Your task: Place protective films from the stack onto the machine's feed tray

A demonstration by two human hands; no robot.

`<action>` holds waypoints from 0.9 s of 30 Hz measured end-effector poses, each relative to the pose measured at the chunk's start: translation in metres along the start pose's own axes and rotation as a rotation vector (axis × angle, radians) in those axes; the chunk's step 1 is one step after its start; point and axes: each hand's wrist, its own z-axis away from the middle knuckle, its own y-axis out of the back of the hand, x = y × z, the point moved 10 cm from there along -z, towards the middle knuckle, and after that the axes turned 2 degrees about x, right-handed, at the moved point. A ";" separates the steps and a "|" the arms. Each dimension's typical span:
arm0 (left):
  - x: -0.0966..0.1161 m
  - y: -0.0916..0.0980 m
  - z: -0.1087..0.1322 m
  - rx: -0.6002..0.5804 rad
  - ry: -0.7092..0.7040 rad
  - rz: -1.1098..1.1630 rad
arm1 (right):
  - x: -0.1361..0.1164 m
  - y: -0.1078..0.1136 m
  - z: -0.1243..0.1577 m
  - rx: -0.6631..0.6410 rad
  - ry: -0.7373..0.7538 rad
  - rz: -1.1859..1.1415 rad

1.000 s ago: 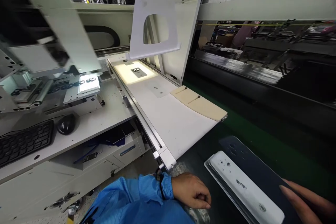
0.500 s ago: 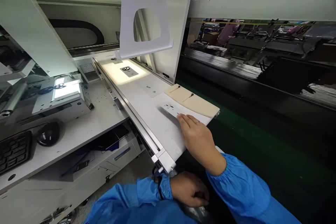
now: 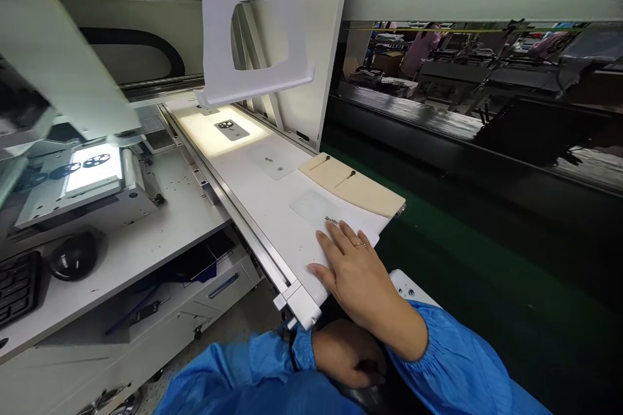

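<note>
My right hand lies flat with its fingers spread on a thin translucent sheet with small dark markings. That sheet lies on the near end of a long white platform. My left hand is curled closed low in front of me, below the platform's end, with nothing visible in it. Farther along the platform lies a similar translucent sheet. Beyond it, a grey card with black round shapes rests on a lit panel.
A cream angled guide plate with two dark screws borders the platform on the right. A white cut-out cover hangs above the far part. On the left stand a bright screen, a mouse and a keyboard. White perforated pieces sit beside my right wrist.
The sheet that my right fingers held tilted up now lies flat on the platform. My right fingers have spread out over it. My left hand stays curled in place; the view has shifted slightly.
</note>
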 end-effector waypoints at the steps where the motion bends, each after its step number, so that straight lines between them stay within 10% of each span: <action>1: -0.001 -0.001 -0.001 0.000 0.002 0.002 | 0.002 -0.001 -0.001 -0.011 -0.003 -0.006; 27: 0.000 0.004 -0.001 -0.004 0.067 0.001 | 0.016 0.000 -0.014 -0.019 0.012 -0.055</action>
